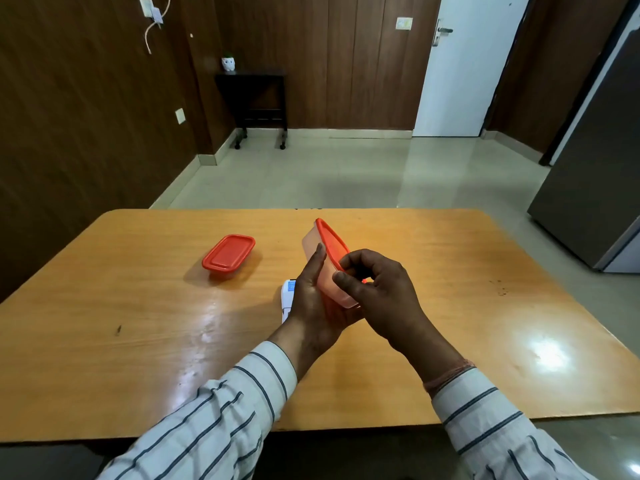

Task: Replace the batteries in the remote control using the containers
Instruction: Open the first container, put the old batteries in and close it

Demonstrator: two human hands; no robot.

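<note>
Item: translucent rectangular plastic container with orange lid (pixel 320 261), held tilted on edge above the glossy orange-brown wooden worktop (pixel 450 271), long axis running away from the person, lid facing right. Left hand (pixel 311 299) cradled its base, fingers extended flat along the wall. Right hand (pixel 377 289) had fingers curled and pinched on the near lid corner. Advice: brace the base firmly, peel from that corner, keep contents from spilling. Second lidded orange container (pixel 228 252) sat well apart, left. White remote control (pixel 287 299) lay partly hidden behind the left hand.

Wood table (pixel 138 341) w/ red-lidded container (pixel 228 252) at left-ctr, white remote (pixel 287 297) nr middle.
</note>
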